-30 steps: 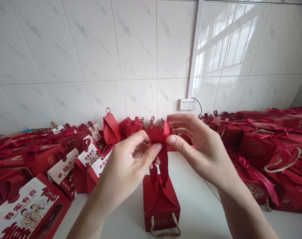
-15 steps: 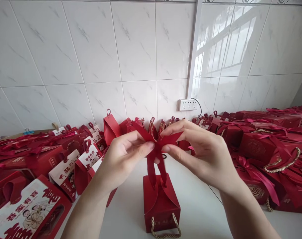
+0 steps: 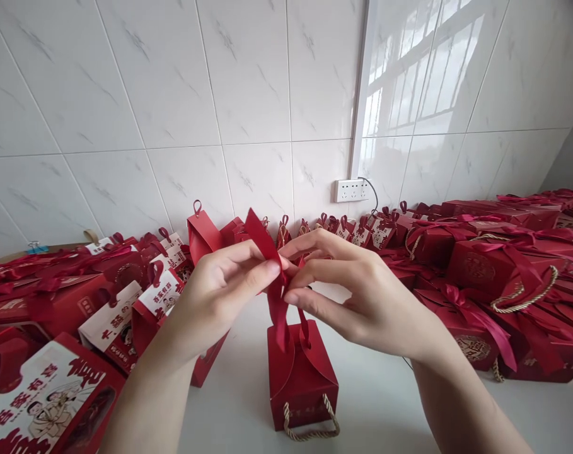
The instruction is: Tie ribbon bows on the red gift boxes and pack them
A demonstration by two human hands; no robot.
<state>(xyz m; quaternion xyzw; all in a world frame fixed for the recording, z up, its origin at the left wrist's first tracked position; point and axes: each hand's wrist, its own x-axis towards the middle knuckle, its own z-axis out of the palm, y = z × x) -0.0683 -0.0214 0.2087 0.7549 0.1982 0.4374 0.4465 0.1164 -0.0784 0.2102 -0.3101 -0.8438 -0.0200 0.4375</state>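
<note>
A small red gift box (image 3: 302, 372) with curved closing flaps stands on the white table, a twisted gold rope handle (image 3: 312, 434) at its front. From its top flaps rises a dark red ribbon (image 3: 277, 302), held taut above the box. My left hand (image 3: 232, 280) pinches the ribbon between thumb and forefinger, with one pointed end sticking up past the fingertips. My right hand (image 3: 347, 290) works at the same crossing, its fingers bent around the ribbon and its thumb close to the strand. The right fingertips partly hide the crossing.
Red gift boxes with ribbons (image 3: 485, 271) are heaped on the right. White-and-red printed boxes (image 3: 54, 391) crowd the left, and more small boxes line the tiled wall (image 3: 253, 94). A power strip (image 3: 351, 190) is fixed to the wall. White tabletop (image 3: 362, 403) surrounds the box.
The ribbon's right-hand end, which pointed outward, has gone in behind the fingers at the crossing. My right hand has moved left, closer to my left hand. The view has shifted slightly.
</note>
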